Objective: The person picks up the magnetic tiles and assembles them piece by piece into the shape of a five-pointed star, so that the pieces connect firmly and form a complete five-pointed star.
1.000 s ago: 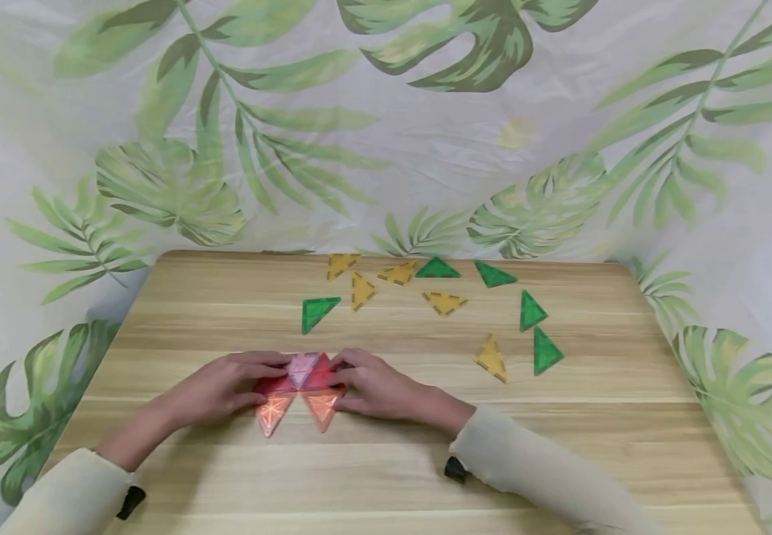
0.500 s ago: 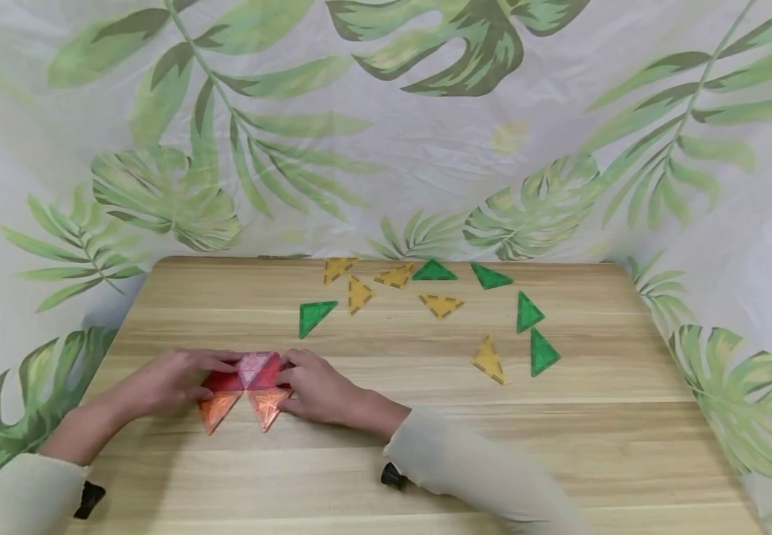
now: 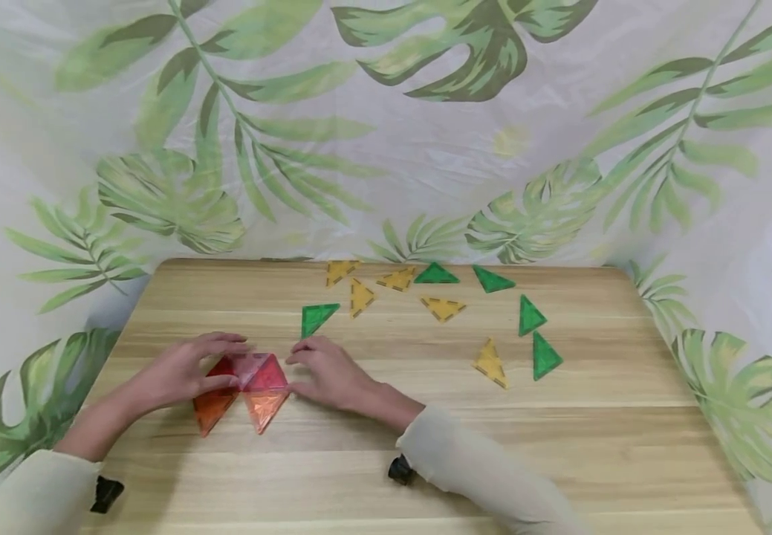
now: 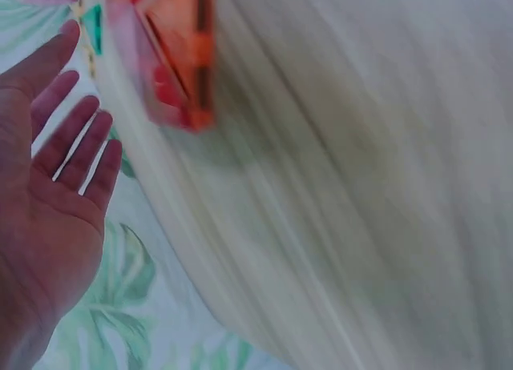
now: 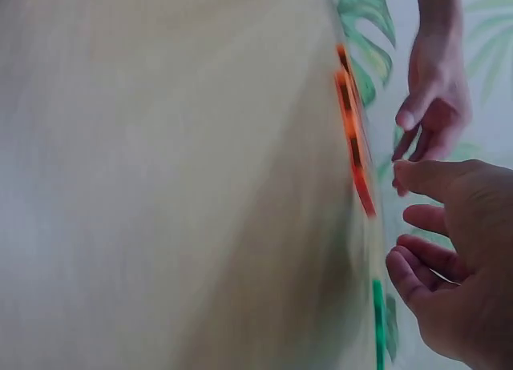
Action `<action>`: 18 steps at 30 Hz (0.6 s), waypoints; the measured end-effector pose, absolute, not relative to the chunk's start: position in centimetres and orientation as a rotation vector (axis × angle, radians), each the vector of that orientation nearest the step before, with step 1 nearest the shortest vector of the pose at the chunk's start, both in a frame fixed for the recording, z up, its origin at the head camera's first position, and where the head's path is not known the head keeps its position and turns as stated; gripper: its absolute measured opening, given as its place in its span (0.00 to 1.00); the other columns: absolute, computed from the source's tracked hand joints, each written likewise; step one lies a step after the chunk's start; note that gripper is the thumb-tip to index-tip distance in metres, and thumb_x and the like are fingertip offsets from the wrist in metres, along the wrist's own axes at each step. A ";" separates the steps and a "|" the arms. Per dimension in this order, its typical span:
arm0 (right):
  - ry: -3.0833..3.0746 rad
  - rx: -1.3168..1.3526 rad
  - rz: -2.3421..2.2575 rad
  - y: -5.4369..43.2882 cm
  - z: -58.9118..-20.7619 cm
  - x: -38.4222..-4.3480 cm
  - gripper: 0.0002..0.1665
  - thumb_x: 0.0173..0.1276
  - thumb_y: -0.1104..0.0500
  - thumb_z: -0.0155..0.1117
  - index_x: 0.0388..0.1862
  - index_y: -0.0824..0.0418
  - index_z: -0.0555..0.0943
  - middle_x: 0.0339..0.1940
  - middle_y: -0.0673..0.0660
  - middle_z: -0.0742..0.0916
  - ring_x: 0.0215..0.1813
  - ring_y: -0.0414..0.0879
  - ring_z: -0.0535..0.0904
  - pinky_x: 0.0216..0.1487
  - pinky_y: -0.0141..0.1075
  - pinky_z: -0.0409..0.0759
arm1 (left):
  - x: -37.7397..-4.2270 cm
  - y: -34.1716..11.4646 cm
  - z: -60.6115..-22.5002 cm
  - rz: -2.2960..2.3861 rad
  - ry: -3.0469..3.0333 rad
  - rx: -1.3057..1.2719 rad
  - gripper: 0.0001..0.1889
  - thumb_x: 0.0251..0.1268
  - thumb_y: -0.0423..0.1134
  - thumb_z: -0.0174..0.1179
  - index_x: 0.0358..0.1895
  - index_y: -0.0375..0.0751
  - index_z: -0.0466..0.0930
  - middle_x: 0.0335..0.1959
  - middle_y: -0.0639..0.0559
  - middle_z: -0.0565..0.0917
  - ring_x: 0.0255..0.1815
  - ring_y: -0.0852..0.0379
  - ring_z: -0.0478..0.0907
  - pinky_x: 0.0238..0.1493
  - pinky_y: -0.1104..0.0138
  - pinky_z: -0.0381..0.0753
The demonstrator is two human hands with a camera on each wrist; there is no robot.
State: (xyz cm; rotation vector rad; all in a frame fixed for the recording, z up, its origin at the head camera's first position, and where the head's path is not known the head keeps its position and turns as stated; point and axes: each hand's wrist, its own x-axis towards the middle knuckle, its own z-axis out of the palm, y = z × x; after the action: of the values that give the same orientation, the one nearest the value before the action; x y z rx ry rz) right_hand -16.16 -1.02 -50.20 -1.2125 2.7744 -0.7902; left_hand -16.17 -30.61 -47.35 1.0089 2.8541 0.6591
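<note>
A flat group of translucent triangle magnetic tiles lies on the wooden table at left in the head view. A lilac tile (image 3: 252, 364) sits between two red ones, the right red tile (image 3: 268, 376) and a partly covered left one. Below them hang a left orange tile (image 3: 210, 413) and a right orange tile (image 3: 264, 409). My left hand (image 3: 192, 369) is over the group's left side, its fingers extended in the left wrist view and holding nothing. Just off the right edge is my right hand (image 3: 335, 375), with loosely bent fingers around nothing.
Loose green triangle tiles (image 3: 435, 274) and yellow triangle tiles (image 3: 442, 307) are scattered across the table's back and right. One green tile (image 3: 315, 318) lies just beyond my right hand. Leaf-patterned cloth (image 3: 359, 148) hangs behind the table.
Both hands shifted the joined tiles to the left. Since then the right hand has let go and drawn slightly away, and the left fingers have loosened and spread over the tiles.
</note>
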 end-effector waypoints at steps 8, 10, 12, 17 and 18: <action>2.906 -0.886 -0.885 5.3 -49.2 -20.4 0.28 0.70 0.48 0.77 0.62 0.63 0.86 0.65 0.58 0.85 0.69 0.51 0.78 0.75 0.44 0.73 | -18.0 -25.6 -46.9 0.842 2.734 0.893 0.32 0.64 0.34 0.76 0.71 0.34 0.78 0.73 0.35 0.76 0.71 0.33 0.75 0.64 0.41 0.79; 2.937 -0.823 -0.893 6.5 -49.2 -21.7 0.29 0.70 0.49 0.77 0.63 0.64 0.85 0.65 0.59 0.85 0.70 0.54 0.78 0.75 0.47 0.73 | -18.6 -24.6 -47.1 0.845 2.736 0.904 0.34 0.63 0.34 0.76 0.72 0.33 0.76 0.74 0.35 0.75 0.72 0.32 0.73 0.68 0.39 0.76; 2.963 -0.779 -0.905 7.4 -49.2 -22.8 0.30 0.69 0.49 0.78 0.63 0.65 0.85 0.65 0.61 0.85 0.69 0.56 0.78 0.74 0.49 0.74 | -19.3 -23.7 -47.5 0.864 2.727 0.930 0.35 0.63 0.33 0.76 0.73 0.31 0.75 0.74 0.33 0.74 0.74 0.32 0.72 0.70 0.39 0.74; 2.965 -0.715 -0.963 8.4 -49.4 -24.4 0.33 0.67 0.48 0.80 0.64 0.67 0.84 0.66 0.63 0.85 0.70 0.59 0.79 0.73 0.51 0.76 | -20.9 -22.2 -48.6 0.885 2.698 0.971 0.36 0.63 0.33 0.77 0.74 0.29 0.73 0.76 0.30 0.71 0.75 0.30 0.69 0.72 0.38 0.71; 2.956 -0.696 -0.976 8.5 -49.5 -24.5 0.34 0.67 0.48 0.80 0.64 0.67 0.84 0.66 0.63 0.85 0.71 0.59 0.78 0.74 0.51 0.75 | -21.3 -22.0 -48.7 0.882 2.693 0.973 0.37 0.63 0.33 0.77 0.74 0.29 0.73 0.76 0.30 0.70 0.75 0.29 0.69 0.73 0.37 0.70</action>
State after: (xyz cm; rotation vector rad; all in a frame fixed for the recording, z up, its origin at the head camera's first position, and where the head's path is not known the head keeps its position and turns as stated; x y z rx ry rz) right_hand -24.54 8.49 -49.48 -0.6962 2.9561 -0.9756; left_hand -21.28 -21.95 -48.70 0.9734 2.6935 0.8817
